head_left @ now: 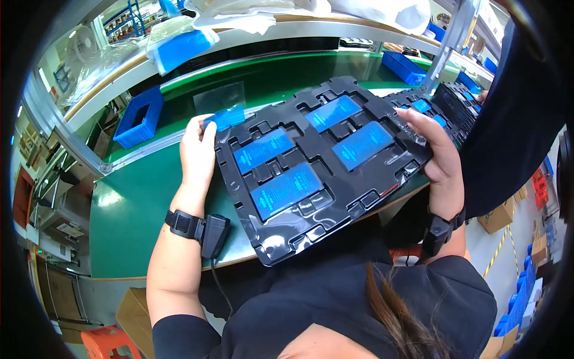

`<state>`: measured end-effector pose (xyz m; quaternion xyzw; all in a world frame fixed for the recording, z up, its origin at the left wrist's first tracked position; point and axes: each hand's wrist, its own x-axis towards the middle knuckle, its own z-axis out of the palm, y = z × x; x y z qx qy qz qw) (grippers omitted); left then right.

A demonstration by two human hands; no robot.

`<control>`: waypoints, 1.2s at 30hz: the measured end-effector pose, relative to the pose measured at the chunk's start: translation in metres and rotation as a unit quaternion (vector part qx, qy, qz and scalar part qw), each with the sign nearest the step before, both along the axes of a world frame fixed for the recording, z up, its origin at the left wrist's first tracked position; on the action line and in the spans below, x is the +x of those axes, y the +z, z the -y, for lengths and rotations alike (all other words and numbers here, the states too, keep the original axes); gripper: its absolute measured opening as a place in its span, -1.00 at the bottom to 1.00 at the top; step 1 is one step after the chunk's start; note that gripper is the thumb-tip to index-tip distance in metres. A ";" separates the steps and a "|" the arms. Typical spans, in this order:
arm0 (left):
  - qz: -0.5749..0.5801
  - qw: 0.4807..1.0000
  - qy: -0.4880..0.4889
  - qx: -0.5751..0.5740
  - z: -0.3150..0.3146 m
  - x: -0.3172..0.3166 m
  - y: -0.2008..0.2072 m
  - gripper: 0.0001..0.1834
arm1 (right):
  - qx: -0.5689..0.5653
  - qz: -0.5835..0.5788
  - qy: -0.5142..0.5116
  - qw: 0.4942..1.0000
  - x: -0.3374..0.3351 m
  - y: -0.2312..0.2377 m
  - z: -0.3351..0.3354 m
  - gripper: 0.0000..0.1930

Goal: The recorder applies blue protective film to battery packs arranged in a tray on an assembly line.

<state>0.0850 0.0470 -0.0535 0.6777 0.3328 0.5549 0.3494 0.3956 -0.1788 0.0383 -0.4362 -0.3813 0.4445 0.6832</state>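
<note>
A black plastic tray (302, 208) is tilted in front of me, over the near edge of the bench. In its recesses lie several flat blue battery packs (287, 190). My right hand (441, 152) grips the tray's right edge, with fingers along the rim. At the tray's far left corner, my left hand (198, 149) is closed, its fingertips pinching a blue piece of film (228, 118). A clear sheet (220, 96) reaches from that film over the bench. Whether the left hand also bears on the tray is partly hidden.
The green bench (131, 209) has a green conveyor belt (269, 75) behind it. One blue bin (139, 118) stands at the left, another blue bin (402, 67) at the far right. More black trays (457, 105) are stacked to the right, beside a person in dark clothes (508, 131).
</note>
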 end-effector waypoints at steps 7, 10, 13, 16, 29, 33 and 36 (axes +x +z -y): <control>-0.019 1.000 0.016 -0.002 -0.002 -0.001 0.000 -0.80 | 0.128 -0.279 -0.005 0.952 -0.029 -0.030 0.000 -0.65; -0.022 0.999 0.027 -0.005 -0.002 -0.001 0.001 -0.80 | 0.071 -0.239 -0.006 0.968 -0.040 -0.034 0.002 -0.69; -0.025 0.999 0.027 -0.004 -0.002 -0.001 0.000 -0.79 | 0.026 -0.182 -0.011 0.983 -0.042 -0.032 0.004 -0.72; -0.048 0.999 0.017 -0.003 0.005 0.002 0.006 -0.78 | 0.032 -0.211 0.000 0.977 -0.023 -0.035 0.005 -0.76; -0.046 0.999 -0.018 -0.019 0.001 -0.003 0.001 -0.76 | 0.204 -0.247 -0.212 0.923 0.102 -0.025 0.006 -0.85; -0.048 0.998 -0.020 -0.018 0.000 0.000 0.004 -0.77 | 0.235 -0.101 -0.381 0.889 0.204 -0.063 0.008 -0.87; -0.040 0.999 0.006 0.000 0.001 -0.002 0.000 -0.76 | 0.143 -0.217 -0.363 0.895 0.188 -0.046 0.007 -0.88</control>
